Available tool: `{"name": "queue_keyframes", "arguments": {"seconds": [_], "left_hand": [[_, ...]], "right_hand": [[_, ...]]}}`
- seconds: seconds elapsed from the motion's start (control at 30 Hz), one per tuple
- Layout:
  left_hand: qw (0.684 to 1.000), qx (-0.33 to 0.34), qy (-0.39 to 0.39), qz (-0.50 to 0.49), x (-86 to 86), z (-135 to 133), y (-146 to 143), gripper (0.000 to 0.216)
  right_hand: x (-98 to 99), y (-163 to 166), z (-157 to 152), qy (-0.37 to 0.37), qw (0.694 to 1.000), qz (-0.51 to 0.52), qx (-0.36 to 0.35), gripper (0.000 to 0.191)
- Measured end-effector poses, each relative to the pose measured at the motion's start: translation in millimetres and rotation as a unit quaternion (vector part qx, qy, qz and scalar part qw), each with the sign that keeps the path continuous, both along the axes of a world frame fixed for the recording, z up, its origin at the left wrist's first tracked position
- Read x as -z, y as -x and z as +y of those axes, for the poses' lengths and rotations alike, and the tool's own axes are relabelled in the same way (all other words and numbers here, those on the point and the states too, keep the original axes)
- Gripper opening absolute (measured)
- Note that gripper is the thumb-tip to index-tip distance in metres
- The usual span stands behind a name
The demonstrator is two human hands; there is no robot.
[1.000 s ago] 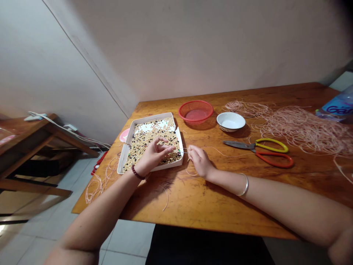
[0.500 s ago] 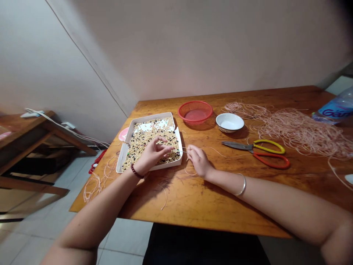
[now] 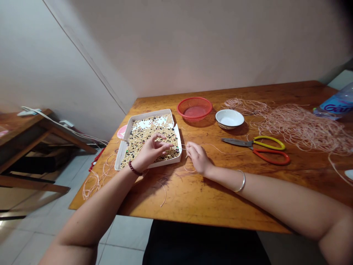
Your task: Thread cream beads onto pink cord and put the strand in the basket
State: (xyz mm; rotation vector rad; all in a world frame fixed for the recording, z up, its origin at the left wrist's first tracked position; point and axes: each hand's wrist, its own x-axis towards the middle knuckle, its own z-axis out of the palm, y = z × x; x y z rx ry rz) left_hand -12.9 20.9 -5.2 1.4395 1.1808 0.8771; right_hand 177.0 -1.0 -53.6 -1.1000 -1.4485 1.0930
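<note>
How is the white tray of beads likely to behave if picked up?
The white tray may flex when lifted: it looks thin-walled, with a break on its right side. The beads look small and round, so would probably roll if it tipped.

A plain indoor room, a home or perhaps a small shop; which one cannot be told. Pale floor tiles [image 3: 128, 235], a painted wall [image 3: 193, 44], a worn wooden table [image 3: 220, 202] and a wooden side table [image 3: 30, 129] with trailing white cables [image 3: 86, 138] show it. Beads [image 3: 146, 137] in a shallow white box [image 3: 167, 161], shears [image 3: 249, 144] and heaped pink cord [image 3: 298, 127] mark a handicraft corner.
</note>
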Motion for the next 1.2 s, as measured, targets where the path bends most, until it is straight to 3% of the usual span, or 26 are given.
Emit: {"name": "queue_keyframes", "arguments": {"seconds": [0.5,0.7,0.87,1.03,1.2], "left_hand": [[1.0,0.007,0.002,0.002,-1.8,-1,-3,0.042],[0.998,0.052,-0.005,0.027,-3.8,-4,-3,0.034],[0.991,0.085,-0.085,0.06,-3.0,-8,-5,0.024],[0.962,0.086,-0.198,0.165,-0.3,-14,-7,0.019],[0.942,0.105,-0.227,0.224,-0.2,-15,-5,0.021]], "right_hand": [[-1.0,0,1,-0.004,1.0,-0.017,0.001,0.024],[-0.7,0,0,-0.006,0.999,-0.044,-0.011,0.024],[0.1,0,-1,-0.008,0.998,-0.057,-0.027,0.024],[2.6,0,-2,-0.015,0.996,-0.053,-0.069,0.024],[3.7,0,-3,-0.026,0.995,-0.054,-0.082,0.025]]}}
